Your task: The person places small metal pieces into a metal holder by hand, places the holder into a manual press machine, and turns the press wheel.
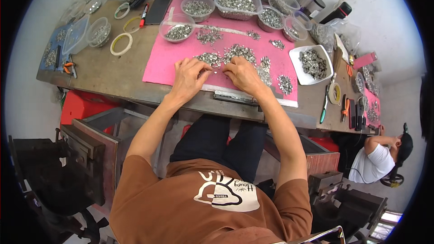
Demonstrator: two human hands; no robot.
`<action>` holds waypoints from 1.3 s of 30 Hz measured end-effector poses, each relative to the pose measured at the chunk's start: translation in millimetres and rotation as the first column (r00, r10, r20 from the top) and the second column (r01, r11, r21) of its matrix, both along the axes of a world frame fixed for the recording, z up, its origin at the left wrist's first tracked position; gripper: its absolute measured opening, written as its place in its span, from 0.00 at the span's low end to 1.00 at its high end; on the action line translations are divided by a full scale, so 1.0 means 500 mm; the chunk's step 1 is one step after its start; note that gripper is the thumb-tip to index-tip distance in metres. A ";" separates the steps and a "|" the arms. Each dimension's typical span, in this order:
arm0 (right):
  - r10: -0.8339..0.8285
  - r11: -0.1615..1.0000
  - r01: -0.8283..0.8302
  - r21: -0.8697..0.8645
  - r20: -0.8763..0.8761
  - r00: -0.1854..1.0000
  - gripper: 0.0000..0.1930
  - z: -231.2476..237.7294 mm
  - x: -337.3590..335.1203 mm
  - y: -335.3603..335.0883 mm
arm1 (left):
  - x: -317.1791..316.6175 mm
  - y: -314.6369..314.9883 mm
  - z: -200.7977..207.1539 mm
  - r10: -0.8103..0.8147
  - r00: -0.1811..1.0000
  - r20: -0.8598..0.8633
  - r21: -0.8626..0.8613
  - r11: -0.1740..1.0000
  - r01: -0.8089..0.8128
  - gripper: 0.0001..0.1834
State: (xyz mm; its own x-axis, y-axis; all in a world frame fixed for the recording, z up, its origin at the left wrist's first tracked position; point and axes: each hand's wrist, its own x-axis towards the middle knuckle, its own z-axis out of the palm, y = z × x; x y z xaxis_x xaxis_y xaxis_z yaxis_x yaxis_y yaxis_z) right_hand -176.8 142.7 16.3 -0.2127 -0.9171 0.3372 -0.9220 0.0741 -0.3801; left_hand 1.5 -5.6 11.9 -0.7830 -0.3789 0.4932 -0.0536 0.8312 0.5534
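Small silvery metal pieces lie in loose piles on a pink mat. My left hand rests at the mat's near side, fingers curled together beside a small pile. Opposite it, my right hand is bent with thumb and fingertips pressed together, just below a larger pile. Whatever either hand pinches is too small to make out. A few single pieces lie on the mat between the hands. Close to my right wrist is another pile, with a separate one further right.
Clear tubs of metal pieces, including a rectangular one, line the far side. A white square dish stands right of the mat. Tape rolls, a red marker and pliers lie about. Another person sits at far right.
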 end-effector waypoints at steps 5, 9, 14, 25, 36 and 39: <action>0.071 0.997 -0.070 0.023 -0.050 0.996 0.06 0.005 0.003 0.009 | -0.003 0.029 -0.004 -0.098 0.995 0.005 0.030 0.995 0.098 0.05; -0.106 0.993 0.117 -0.016 0.313 0.944 0.06 0.047 0.016 0.072 | 0.011 0.073 -0.003 -0.194 0.980 -0.053 0.106 0.974 0.198 0.08; -0.177 0.968 0.244 -0.065 0.511 0.841 0.05 0.038 0.076 0.183 | 0.030 0.137 -0.032 -0.242 0.968 -0.070 0.069 0.967 0.246 0.26; -0.119 0.952 0.202 -0.229 0.333 0.935 0.08 0.002 0.113 0.189 | 0.025 0.149 -0.053 -0.184 0.982 -0.042 0.057 0.981 0.186 0.22; -0.137 0.966 0.118 -0.228 -0.070 0.988 0.13 0.005 0.124 0.205 | -0.026 0.052 -0.024 -0.050 0.990 -0.133 -0.011 0.999 0.049 0.06; -0.295 0.887 0.342 -0.311 0.190 0.936 0.14 -0.002 0.117 0.231 | -0.042 0.044 -0.023 -0.119 0.991 -0.062 -0.137 0.984 0.110 0.07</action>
